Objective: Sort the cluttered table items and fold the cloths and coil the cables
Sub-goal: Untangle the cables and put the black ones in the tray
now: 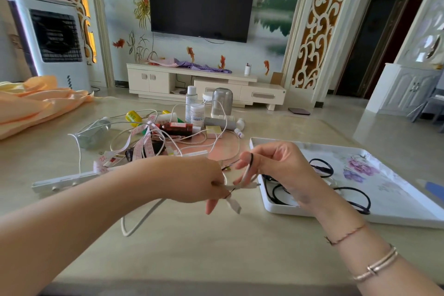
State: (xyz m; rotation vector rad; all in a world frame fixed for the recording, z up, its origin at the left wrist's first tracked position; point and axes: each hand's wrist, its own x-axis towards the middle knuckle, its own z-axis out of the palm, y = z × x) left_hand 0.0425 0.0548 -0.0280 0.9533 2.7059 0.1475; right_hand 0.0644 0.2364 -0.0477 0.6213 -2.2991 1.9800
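My left hand [204, 182] pinches the white cable [141, 221] near its plug while my right hand [271, 166] grips its loop above the table [216, 247] beside the tray [300, 211], so I should keep coils even and snug

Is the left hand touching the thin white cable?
Touching. In the head view the left hand pinches the thin white cable between its fingers, with no gap showing; the cable runs on to the right hand.
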